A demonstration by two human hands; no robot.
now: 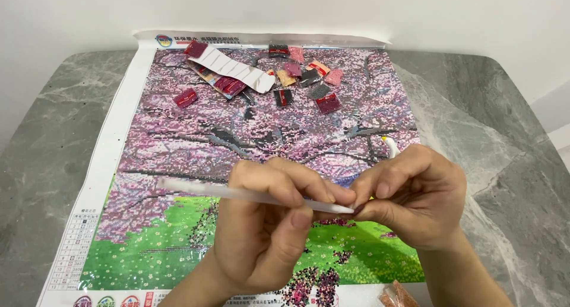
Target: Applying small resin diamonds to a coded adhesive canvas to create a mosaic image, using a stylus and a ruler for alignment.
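Observation:
My left hand (267,224) grips a thin white pen-like tool (237,193) that lies level, pointing right. My right hand (409,194) pinches the tool's tip between fingertips, and a second white pointed tool (390,145) sticks up behind that hand. Both hands hover over a diamond-painting canvas (196,152) showing pink blossom trees above green grass. What sits at the tool's tip is hidden by the fingers.
Several small bags of red, pink, dark and orange beads (309,81) and a white paper strip (234,68) lie at the canvas's top. A bead bag (398,295) lies at the bottom right. The canvas rests on a grey marble table (487,123) against a white wall.

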